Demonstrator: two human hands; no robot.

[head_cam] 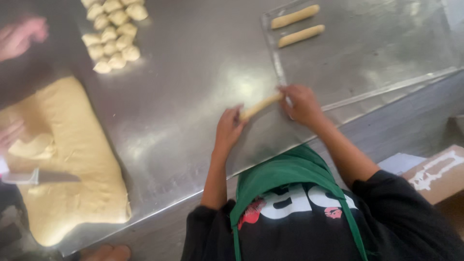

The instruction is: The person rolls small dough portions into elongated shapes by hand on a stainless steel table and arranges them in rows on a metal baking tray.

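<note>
A thin roll of pale dough [261,105] lies on the steel table [193,72], right at the near corner of a metal baking tray [377,53]. My left hand [228,129] grips the roll's near end. My right hand [300,104] closes on its far end, over the tray's edge. Two finished dough sticks [297,25] lie side by side at the tray's far corner.
A big slab of dough [77,159] covers the table's left side, where another person's hands [19,36] work with a metal scraper [41,177]. Several small dough pieces [113,34] are heaped at the top. A cardboard box [435,174] sits off the table at the right.
</note>
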